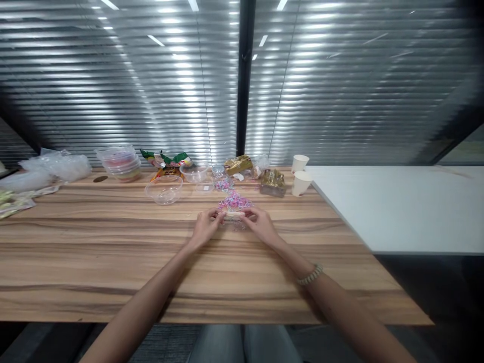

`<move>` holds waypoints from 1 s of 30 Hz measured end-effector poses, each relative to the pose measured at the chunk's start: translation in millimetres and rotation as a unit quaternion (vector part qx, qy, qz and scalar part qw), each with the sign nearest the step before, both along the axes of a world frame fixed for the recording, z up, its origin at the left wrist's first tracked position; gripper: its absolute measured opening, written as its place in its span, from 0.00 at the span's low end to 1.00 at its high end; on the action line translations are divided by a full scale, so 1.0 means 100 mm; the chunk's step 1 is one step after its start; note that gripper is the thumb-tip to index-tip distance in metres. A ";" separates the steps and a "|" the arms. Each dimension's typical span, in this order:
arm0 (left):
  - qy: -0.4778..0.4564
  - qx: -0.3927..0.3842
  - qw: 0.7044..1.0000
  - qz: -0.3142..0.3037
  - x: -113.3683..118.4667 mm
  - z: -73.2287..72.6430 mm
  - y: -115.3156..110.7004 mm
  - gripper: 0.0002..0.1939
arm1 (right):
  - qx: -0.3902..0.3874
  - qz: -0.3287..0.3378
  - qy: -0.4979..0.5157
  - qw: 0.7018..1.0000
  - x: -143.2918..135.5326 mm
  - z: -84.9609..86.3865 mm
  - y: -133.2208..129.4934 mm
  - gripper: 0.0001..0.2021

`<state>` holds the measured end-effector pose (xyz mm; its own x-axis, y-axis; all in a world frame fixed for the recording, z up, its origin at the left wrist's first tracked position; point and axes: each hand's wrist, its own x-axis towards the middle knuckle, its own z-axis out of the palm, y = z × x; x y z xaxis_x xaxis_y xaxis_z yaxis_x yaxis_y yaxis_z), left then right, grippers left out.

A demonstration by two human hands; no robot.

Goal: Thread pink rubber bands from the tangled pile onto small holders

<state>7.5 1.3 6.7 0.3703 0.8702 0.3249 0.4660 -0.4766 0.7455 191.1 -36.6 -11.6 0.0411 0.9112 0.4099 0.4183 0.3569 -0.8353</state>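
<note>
Item: one slim, cream-coloured strip (235, 214), material too small to tell, held lengthwise across the middle of a brown striped wood-grain table (132, 262).

Left hand (206, 223): bare; thumb and fingers pinching the strip's left end.

Right hand (260, 223): bare; thumb and fingers pinching the right end. On its forearm, one pale beaded bracelet (310, 275).

Just beyond the strip: one loose heap of small pink, purple and pale blue bands (236, 200), a few strays scattered nearer the person. Behind it, one smaller cluster of similar bands (224, 185).

Left of the heap: one flat clear plastic lid with a white label (204, 187); two round clear plastic tubs (164, 190), the rear one nearer the lid; green and orange glossy packets (166, 160); one stack of clear round containers with red and yellowish tones (121, 165); clear plastic bags (56, 169) at far left.

Right of the heap: one gold foil packet (238, 165); one box-shaped, gold-and-clear package (272, 183); two white paper cups (301, 184), upright, one behind the other.

Beyond: grey slatted blinds (170, 85).
</note>
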 end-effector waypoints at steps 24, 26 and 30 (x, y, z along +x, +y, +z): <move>-0.117 -0.097 0.986 -0.063 -0.04 -0.04 0.09 0.22 | 0.000 0.007 -0.025 1.000 -0.01 0.02 0.00 0.10; -0.115 -0.103 0.986 -0.062 -0.04 -0.06 0.10 0.19 | -0.004 0.008 -0.014 1.000 -0.02 0.02 -0.01 0.11; -0.119 -0.101 0.987 -0.036 -0.03 -0.09 0.12 0.17 | -0.001 0.028 0.004 1.000 -0.02 0.01 -0.01 0.11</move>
